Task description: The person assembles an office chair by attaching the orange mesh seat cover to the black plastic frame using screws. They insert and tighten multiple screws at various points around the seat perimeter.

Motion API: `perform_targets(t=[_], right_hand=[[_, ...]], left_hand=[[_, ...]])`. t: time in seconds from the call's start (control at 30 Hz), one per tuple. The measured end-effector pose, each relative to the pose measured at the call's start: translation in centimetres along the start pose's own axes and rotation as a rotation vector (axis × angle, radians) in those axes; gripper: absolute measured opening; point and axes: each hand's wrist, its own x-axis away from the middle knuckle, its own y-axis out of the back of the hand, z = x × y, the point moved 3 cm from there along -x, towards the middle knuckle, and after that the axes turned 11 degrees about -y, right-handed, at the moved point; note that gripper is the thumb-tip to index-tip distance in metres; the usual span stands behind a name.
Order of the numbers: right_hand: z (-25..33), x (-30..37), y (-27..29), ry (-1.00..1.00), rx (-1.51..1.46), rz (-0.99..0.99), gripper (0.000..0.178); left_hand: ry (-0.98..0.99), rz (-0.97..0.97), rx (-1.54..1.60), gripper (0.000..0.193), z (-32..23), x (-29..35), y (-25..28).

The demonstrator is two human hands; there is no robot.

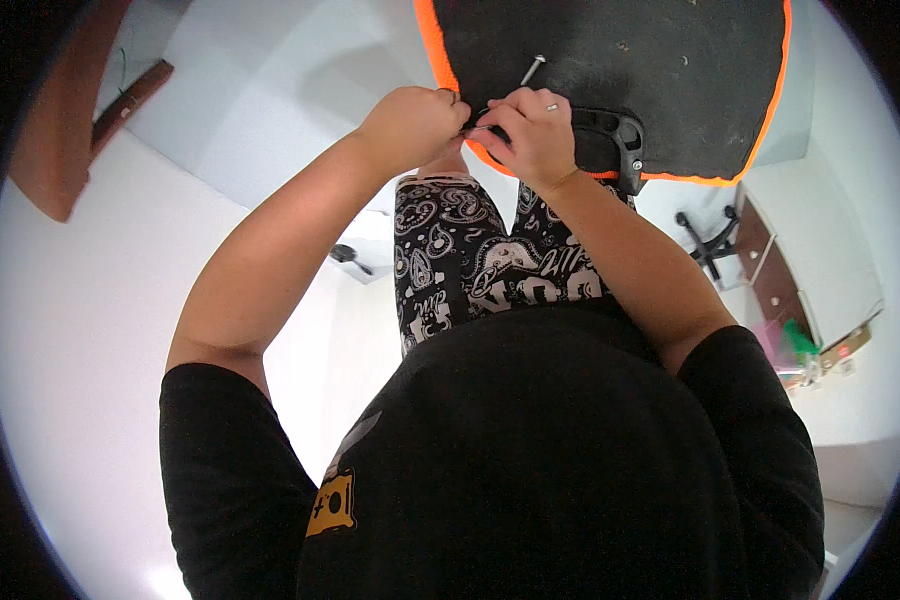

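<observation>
A black seat-like panel (700,90) with orange edging lies across my knees. My left hand (417,125) is closed at its near left corner, and what its fingers grip is hidden. Close beside it, my right hand (537,135) is closed in a pinch. A thin silvery metal rod (482,127) shows between the two hands at the right fingertips; its full shape is covered. Under and beside my right hand sits a curved black plastic bracket (628,140) at the panel's near edge. Just beyond my right hand, a silver bolt (533,70) rests on the panel.
A wheeled black chair base (710,238) stands on the right, near brown-fronted white drawers (770,265). Pink and green items (792,340) lie by them. Brown wooden furniture (60,120) is at the far left. A small black object (350,258) lies on the floor left of my legs.
</observation>
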Motion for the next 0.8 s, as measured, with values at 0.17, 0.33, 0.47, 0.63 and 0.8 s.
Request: perform_targets(t=[0.17, 0.33, 0.47, 0.63, 0.8], right_hand=[[-0.5, 1.5, -0.7, -0.038, 0.029, 0.071, 0.018], [-0.5, 2.2, 0.7, -0.134, -0.12, 0.009, 0.023], [1.0, 4.9, 2.2, -0.625, -0.374, -0.242, 0.019], [1.6, 13.7, -5.1, -1.532, -0.953, -0.545, 0.02], [0.8, 12.4, -9.1, -1.636, -1.223, -1.137, 0.049]], left_hand=[[-0.022, 0.168, -0.103, 0.024, -0.6, -0.1, -1.7], [0.056, 0.089, -0.007, 0.028, -1.8, -0.7, -1.8], [0.024, 0.082, 0.023, 0.031, -1.3, -1.2, -1.7], [-0.054, 0.167, -0.024, 0.037, -2.1, -2.7, -1.4], [0.013, 0.297, -0.058, 0.023, -2.4, -3.7, -2.7]])
